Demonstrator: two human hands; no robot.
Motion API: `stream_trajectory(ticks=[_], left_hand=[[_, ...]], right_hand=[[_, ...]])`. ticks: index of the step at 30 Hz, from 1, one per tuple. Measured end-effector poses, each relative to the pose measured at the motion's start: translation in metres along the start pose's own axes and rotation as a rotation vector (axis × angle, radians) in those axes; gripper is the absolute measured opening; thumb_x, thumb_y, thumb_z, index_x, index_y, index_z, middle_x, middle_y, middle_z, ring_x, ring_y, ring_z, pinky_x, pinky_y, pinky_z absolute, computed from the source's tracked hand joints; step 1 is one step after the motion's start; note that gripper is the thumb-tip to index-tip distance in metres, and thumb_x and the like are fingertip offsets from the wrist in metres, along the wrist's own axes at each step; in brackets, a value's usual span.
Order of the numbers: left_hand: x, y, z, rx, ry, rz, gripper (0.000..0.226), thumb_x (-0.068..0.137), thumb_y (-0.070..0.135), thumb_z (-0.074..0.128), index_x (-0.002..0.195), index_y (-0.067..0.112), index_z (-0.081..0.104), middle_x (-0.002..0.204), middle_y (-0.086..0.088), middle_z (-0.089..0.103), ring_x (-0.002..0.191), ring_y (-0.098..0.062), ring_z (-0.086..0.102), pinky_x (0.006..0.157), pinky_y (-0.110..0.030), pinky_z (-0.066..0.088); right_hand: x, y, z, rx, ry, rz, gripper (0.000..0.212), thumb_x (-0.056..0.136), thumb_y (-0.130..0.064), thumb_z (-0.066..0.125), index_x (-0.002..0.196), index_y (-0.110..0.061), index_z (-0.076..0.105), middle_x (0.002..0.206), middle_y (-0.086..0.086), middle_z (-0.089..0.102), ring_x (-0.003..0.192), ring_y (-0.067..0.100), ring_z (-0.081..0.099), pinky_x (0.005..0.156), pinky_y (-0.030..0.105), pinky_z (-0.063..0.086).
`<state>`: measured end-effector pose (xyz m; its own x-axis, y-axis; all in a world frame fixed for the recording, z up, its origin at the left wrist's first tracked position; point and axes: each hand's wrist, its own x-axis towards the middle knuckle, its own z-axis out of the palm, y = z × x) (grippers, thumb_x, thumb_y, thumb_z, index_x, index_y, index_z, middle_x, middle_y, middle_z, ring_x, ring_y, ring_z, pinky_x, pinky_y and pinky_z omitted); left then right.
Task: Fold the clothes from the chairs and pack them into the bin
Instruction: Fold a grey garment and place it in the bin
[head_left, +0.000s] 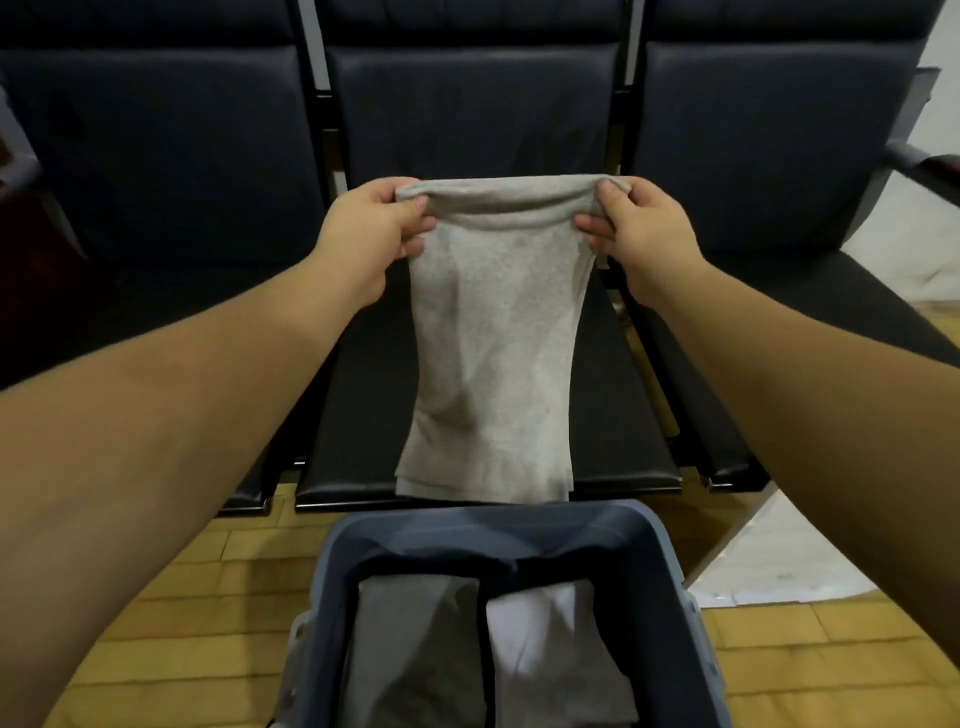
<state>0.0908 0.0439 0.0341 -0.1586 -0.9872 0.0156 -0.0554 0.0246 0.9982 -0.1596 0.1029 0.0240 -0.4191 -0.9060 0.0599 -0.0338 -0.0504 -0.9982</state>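
Grey garment (493, 353) between both hands

L grip (371, 228) & R grip (641, 228): both pinching, arms outstretched

I'm on one view only, the wide head camera, sitting high and looking forward and down along both forearms. Closest, at the bottom edge, is the blue-grey plastic bin (498, 525); beyond it the row of dark padded chairs (467, 114) faces me, filling the top. Edges bend with the wide lens.
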Motion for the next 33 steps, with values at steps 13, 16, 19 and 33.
stream_trajectory(ticks=[13,16,19,33], left_hand=[[-0.012,-0.085,-0.025,0.142,-0.152,-0.224,0.020,0.098,0.010,0.059,0.116,0.013,0.069,0.117,-0.008,0.072,0.107,-0.019,0.069,0.090,-0.034,0.056],[-0.035,-0.105,-0.034,0.227,-0.172,-0.223,0.021,0.094,0.005,0.062,0.113,0.008,0.070,0.115,-0.009,0.071,0.107,-0.020,0.068,0.091,-0.034,0.055],[-0.064,-0.135,-0.038,0.404,-0.202,-0.259,0.019,0.091,0.002,0.065,0.105,0.012,0.073,0.110,-0.005,0.072,0.104,-0.017,0.065,0.093,-0.031,0.050],[-0.065,-0.177,-0.008,0.739,-0.035,-0.534,0.049,0.095,0.031,0.062,0.131,0.002,0.048,0.112,-0.011,0.059,0.103,-0.031,0.058,0.080,-0.033,0.045]], right_hand=[[-0.029,0.089,-0.010,-0.171,-0.184,0.189,0.023,0.102,-0.031,0.053,0.117,-0.018,0.065,0.114,-0.002,0.071,0.099,0.009,0.071,0.082,0.027,0.054],[-0.059,0.113,-0.018,-0.265,-0.253,0.196,0.018,0.100,-0.028,0.057,0.112,-0.020,0.067,0.109,-0.001,0.072,0.099,0.009,0.069,0.080,0.026,0.051],[-0.093,0.147,-0.030,-0.604,-0.437,0.191,0.017,0.096,-0.028,0.062,0.110,-0.024,0.071,0.112,-0.009,0.069,0.102,0.003,0.062,0.083,0.006,0.042],[-0.097,0.162,0.017,-0.847,-0.242,0.612,0.051,0.091,-0.053,0.062,0.110,-0.006,0.058,0.086,0.003,0.057,0.071,0.018,0.054,0.052,0.029,0.038]])
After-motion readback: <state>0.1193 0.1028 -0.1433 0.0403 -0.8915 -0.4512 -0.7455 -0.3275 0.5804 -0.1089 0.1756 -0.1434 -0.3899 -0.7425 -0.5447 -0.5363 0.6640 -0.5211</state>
